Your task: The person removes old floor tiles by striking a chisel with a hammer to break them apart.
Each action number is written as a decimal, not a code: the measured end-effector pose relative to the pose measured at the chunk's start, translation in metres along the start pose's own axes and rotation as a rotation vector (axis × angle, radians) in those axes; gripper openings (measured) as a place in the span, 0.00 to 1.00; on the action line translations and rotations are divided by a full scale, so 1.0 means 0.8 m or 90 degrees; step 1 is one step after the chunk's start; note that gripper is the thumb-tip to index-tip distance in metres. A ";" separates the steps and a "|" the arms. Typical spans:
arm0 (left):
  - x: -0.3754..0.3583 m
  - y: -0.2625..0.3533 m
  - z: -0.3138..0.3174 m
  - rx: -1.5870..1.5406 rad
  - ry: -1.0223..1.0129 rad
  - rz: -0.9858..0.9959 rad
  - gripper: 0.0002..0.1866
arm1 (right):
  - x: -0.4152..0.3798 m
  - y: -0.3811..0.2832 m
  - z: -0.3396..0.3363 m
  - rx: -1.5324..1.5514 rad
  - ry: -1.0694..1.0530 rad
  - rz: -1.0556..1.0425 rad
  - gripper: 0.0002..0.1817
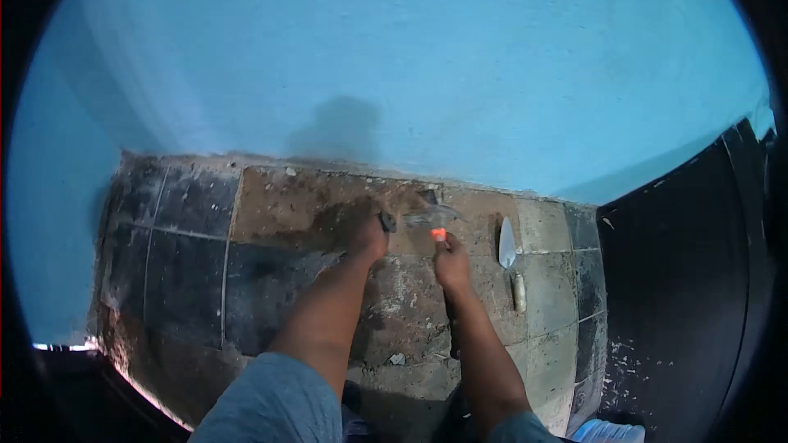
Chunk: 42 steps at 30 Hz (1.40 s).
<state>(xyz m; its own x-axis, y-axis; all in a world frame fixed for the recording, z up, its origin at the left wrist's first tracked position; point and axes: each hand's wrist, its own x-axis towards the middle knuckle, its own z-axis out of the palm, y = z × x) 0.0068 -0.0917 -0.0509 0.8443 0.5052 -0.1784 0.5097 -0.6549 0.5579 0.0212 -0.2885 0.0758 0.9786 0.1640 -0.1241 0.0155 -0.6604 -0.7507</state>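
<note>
My left hand is closed around a chisel. Only its dark blunt end shows beside the fist; the working tip is hidden. My right hand grips a hammer with an orange band below its head. Motion smears the hammer head, which is to the right of the chisel's end, with a small gap between them. Both hands are over bare, rough brown floor near the foot of the wall. To the right of my right hand, a pointed trowel with a pale handle lies on the floor.
A blue wall rises ahead. Dark floor tiles cover the left, with paler tiles at right. A black panel stands on the right. Rubble bits lie near me. A clear bluish plastic item is at the bottom right.
</note>
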 end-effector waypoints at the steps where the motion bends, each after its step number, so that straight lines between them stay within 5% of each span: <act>1: -0.014 0.002 -0.016 -0.021 -0.036 -0.007 0.11 | -0.013 0.015 -0.004 0.036 0.008 0.051 0.25; 2: -0.037 0.041 -0.075 -0.056 -0.137 -0.053 0.11 | -0.025 0.017 -0.007 0.087 -0.004 0.103 0.25; 4: -0.036 0.036 -0.058 -0.085 -0.132 -0.050 0.11 | -0.058 0.013 -0.019 0.197 -0.041 0.222 0.27; 9: -0.022 0.014 -0.056 -0.154 0.002 -0.007 0.10 | -0.099 0.061 -0.029 0.157 -0.074 0.289 0.25; 12: -0.022 0.014 -0.075 -0.147 0.062 0.007 0.11 | -0.097 0.087 -0.035 0.186 -0.092 0.261 0.23; 16: -0.024 0.021 -0.089 -0.136 -0.002 -0.025 0.13 | -0.084 0.000 -0.077 0.147 -0.037 0.238 0.22; 22: -0.027 0.018 -0.074 -0.062 0.055 -0.007 0.13 | 0.007 -0.050 -0.119 0.271 0.213 -0.059 0.21; 25: -0.035 0.031 -0.101 -0.046 -0.075 -0.039 0.12 | 0.023 -0.061 -0.084 0.181 0.276 -0.116 0.23; 26: -0.029 0.023 -0.086 -0.052 -0.049 -0.035 0.11 | 0.031 -0.043 -0.049 0.053 0.303 -0.232 0.24; 28: -0.013 0.002 -0.039 -0.062 0.004 -0.027 0.10 | 0.012 -0.063 -0.005 -0.137 0.122 -0.231 0.25; 29: -0.019 0.008 -0.046 -0.063 -0.014 -0.027 0.10 | -0.004 -0.097 -0.004 -0.190 -0.081 -0.112 0.25; 32: -0.036 0.028 -0.091 -0.050 -0.051 -0.024 0.10 | 0.033 -0.078 -0.023 -0.085 -0.155 -0.017 0.26; 34: -0.038 0.030 -0.099 -0.029 -0.067 -0.022 0.10 | 0.041 -0.086 -0.056 -0.079 -0.059 -0.103 0.26; 38: -0.035 0.026 -0.084 0.005 -0.035 0.009 0.10 | 0.036 -0.153 -0.139 0.150 0.165 -0.059 0.22; 42: -0.030 0.023 -0.081 0.002 -0.049 0.011 0.12 | 0.038 -0.133 -0.119 0.191 0.349 -0.160 0.21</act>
<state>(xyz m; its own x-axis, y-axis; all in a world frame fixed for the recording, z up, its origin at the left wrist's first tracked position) -0.0146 -0.0795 0.0162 0.8629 0.4499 -0.2304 0.4958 -0.6648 0.5587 0.0689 -0.2833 0.2138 0.9164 -0.1616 0.3661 0.2763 -0.4062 -0.8710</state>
